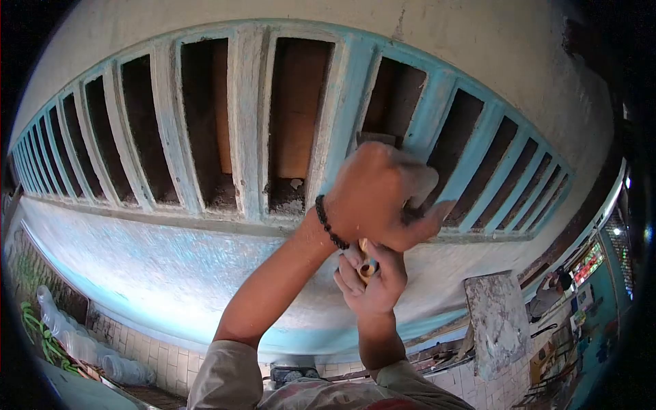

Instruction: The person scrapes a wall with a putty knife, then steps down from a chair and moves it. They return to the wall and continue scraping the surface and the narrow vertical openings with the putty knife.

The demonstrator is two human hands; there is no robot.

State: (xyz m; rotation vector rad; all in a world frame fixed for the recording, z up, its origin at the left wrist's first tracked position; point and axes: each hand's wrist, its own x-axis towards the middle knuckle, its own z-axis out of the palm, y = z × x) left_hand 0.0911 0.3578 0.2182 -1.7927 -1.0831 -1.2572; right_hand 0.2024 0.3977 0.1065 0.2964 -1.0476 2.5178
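My left hand (383,195), with a black bead bracelet (329,225) at its wrist, is raised in front of the slatted opening. Its fingers are loosely bent and a little blurred, the thumb stands apart, and nothing shows between them. Below and partly behind it, my right hand (374,280) is closed around the light wooden handle (367,268) of a scraper, with a hole at the handle's end. A flat grey blade (376,139) pokes out above my left hand, against a slat. The stretch between handle and blade is hidden by my left hand.
Worn blue and white slats (247,123) with dark gaps run across the wall, above a ledge (150,213). Clear plastic containers (85,345) stand at lower left. A stained board (497,324) leans at lower right, and another person (547,295) is farther off at the right.
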